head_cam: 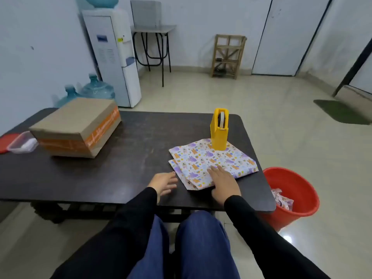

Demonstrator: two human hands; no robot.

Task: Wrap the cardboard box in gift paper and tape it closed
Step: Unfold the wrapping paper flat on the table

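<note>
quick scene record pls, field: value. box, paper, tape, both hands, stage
box: cardboard box, unwrapped, orange tape band, far left of table
paper: gift paper, folded, near right of table
tape: yellow tape dispenser, upright on the paper's far part
left: left hand open, by the paper's left edge
right: right hand flat on the paper
other: plastic container left of box; red bucket on floor
stage: wrapping not begun

Cardboard box [75,127] far-left, unwrapped; gift paper [211,162] folded flat
</note>
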